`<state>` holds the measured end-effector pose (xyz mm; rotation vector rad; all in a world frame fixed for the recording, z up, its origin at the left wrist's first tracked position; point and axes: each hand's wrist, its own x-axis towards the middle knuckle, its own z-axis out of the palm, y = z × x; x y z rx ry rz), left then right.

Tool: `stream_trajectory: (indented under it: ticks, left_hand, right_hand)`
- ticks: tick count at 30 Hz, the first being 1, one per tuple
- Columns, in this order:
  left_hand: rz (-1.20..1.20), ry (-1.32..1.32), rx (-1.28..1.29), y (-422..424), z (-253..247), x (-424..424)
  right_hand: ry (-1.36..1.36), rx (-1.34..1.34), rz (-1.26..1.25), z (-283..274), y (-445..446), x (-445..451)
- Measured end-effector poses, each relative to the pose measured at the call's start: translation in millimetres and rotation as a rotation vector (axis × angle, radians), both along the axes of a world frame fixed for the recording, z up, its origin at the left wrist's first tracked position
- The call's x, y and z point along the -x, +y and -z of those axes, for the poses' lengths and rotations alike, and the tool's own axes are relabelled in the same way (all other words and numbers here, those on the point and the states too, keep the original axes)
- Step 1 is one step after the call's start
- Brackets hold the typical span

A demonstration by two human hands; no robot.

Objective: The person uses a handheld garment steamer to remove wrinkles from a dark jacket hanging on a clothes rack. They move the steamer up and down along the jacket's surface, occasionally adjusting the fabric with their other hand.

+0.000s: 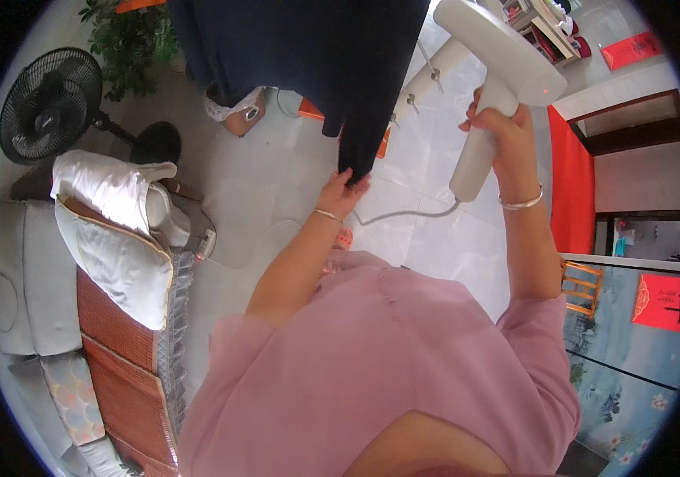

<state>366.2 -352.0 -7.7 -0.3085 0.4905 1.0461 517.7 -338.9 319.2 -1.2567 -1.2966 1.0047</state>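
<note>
A dark garment point(292, 53) hangs at the top centre, with one narrow sleeve or leg reaching down towards me. My left hand point(344, 192) pinches the lower end of that narrow part between thumb and fingers. At the upper right, my right hand point(504, 128) grips the handle of a pale handheld garment steamer point(501, 53). The steamer's wide head lies to the right of the garment, apart from it, and a small red light shows on it. A grey cord runs from the handle's base towards the floor near my left hand.
A black standing fan point(51, 107) and a leafy plant point(128, 53) are at the upper left. Below the fan, a white cushion point(119, 268) lies on a sofa with brown mats point(128, 393). A small lined bin point(244, 116) and a power strip point(206, 243) rest on the floor.
</note>
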Motion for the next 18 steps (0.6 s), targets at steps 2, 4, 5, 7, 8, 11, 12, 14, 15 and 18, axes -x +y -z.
stream_trajectory:
  ticks: [2, 4, 5, 7, 8, 11, 12, 14, 15, 18]
  left_hand:
    - [-0.227, -0.038, 0.055, 11, 5, 4]
    - [-0.389, -0.001, 0.126, 21, -1, 9]
    - [-0.399, -0.049, 0.15, 25, -3, 10]
    - [-0.432, -0.14, 0.187, 36, -6, 15]
    - [-0.479, -0.111, 0.136, 41, -8, 11]
    - [-0.418, -0.02, 0.215, 62, 1, 1]
    - [-0.354, -0.012, 0.187, 67, 6, -9]
    - [-0.234, 0.007, 0.13, 78, 16, -27]
    - [-0.255, 0.062, 0.112, 79, 12, -44]
    - [-0.327, 0.166, 0.107, 62, -5, -99]
  right_hand:
    - [0.04, 0.034, -0.022, 5, -13, -7]
    - [0.032, 0.055, -0.016, 10, -20, -18]
    - [0.027, 0.066, -0.015, 11, -24, -24]
    - [0.057, 0.048, -0.045, 14, -27, -37]
    - [0.071, 0.039, -0.062, 15, -28, -45]
    - [0.079, 0.021, -0.092, 17, -26, -69]
    - [0.058, 0.027, -0.107, 17, -24, -82]
    - [0.015, 0.037, -0.144, 23, -19, -105]
    - [0.005, 0.055, -0.165, 29, -14, -120]
    - [-0.022, 0.101, -0.248, 54, 1, -164]
